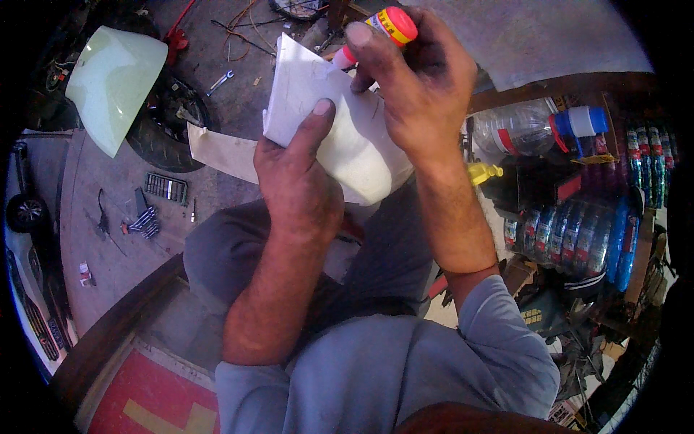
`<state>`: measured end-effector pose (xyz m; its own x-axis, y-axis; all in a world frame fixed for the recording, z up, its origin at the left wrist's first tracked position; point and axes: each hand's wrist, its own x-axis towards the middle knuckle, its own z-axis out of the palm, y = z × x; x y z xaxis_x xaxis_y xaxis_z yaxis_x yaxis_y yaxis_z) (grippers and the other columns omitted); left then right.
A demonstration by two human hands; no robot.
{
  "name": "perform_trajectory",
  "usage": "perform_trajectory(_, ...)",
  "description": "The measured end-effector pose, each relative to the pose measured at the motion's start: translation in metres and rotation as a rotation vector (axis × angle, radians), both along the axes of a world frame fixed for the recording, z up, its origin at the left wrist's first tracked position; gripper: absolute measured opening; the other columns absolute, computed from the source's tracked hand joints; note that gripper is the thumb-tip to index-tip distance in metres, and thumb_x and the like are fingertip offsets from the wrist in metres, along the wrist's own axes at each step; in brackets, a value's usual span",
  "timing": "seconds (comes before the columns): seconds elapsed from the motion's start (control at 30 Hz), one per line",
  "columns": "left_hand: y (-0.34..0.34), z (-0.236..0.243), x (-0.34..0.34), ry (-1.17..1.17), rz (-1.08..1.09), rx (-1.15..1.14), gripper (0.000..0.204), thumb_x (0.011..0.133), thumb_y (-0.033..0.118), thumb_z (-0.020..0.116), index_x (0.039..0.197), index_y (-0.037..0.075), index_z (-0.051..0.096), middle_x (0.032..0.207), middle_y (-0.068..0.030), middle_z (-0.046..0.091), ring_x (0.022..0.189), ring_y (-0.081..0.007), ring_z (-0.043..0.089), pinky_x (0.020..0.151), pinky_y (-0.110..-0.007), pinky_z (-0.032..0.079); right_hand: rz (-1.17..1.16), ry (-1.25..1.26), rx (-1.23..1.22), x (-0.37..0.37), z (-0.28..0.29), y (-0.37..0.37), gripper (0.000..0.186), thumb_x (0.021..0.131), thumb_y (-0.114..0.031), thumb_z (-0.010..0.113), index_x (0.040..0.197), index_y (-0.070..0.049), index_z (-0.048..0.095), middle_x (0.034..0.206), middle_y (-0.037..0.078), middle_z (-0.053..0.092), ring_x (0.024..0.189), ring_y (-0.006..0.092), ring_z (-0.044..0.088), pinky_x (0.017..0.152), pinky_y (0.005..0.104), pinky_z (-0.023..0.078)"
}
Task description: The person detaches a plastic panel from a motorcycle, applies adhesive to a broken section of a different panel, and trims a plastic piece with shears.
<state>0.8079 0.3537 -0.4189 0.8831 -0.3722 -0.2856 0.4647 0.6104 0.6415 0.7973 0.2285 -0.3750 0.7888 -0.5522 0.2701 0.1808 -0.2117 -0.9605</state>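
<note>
My left hand (pixel 300 173) is closed on a white plastic panel (pixel 354 145), its thumb pressed flat on the face. The panel is bent and tilted above my lap, and a narrow pale strip (pixel 223 154) extends from behind my hand to the left. Between thumb and fingers, my right hand (pixel 428 94) pinches a small glue bottle (pixel 394 26) with a red end and a yellow label. Its pink nozzle points down and left at the panel's upper edge; whether it touches cannot be made out. The fingers behind the panel are hidden.
At the upper left a pale green-white shell (pixel 116 79) rests by a black tire (pixel 170 126). A wrench (pixel 220 83), a socket set (pixel 166 187) and other tools lie on the floor. To the right are a large clear bottle (pixel 517 130) and stacked wrapped tires (pixel 564 235).
</note>
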Motion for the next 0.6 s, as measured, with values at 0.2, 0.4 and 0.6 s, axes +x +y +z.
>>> perform_trajectory(0.2, 0.0009, 0.0012, 0.0003, 0.013, 0.012, 0.045, 0.045, 0.087, 0.002, 0.063, 0.13, -0.005, 0.051, 0.121, -0.0154, 0.063, 0.11, -0.0281, 0.063, 0.098, -0.041, 0.05, 0.005, -0.048, 0.036, 0.0046, -0.0041, 0.0002, 0.019, 0.089, -0.013, 0.072, 0.09, 0.0, 0.058, 0.075, 0.002, 0.06, 0.066, 0.0085, 0.058, 0.059, 0.0236, 0.047)
perform_trajectory(0.4, -0.0002, -0.0004, 0.0012, 0.028, 0.004, 0.053, 0.047, 0.086, 0.002, 0.064, 0.131, -0.005, 0.05, 0.122, -0.0156, 0.063, 0.11, -0.0289, 0.063, 0.098, -0.041, 0.05, -0.007, -0.071, 0.002, 0.0062, -0.0036, -0.0019, 0.019, 0.089, -0.012, 0.072, 0.091, 0.001, 0.059, 0.078, 0.004, 0.063, 0.069, 0.01, 0.061, 0.061, 0.0254, 0.05)
perform_trajectory(0.6, -0.0017, 0.0, 0.0006, 0.027, 0.0, 0.037, 0.048, 0.087, 0.003, 0.063, 0.131, -0.006, 0.048, 0.123, -0.016, 0.062, 0.111, -0.0293, 0.063, 0.098, -0.042, 0.05, -0.005, -0.12, -0.056, 0.0089, -0.0068, -0.0055, 0.02, 0.088, -0.014, 0.074, 0.09, 0.001, 0.059, 0.077, 0.004, 0.063, 0.071, 0.0101, 0.061, 0.063, 0.0264, 0.05)
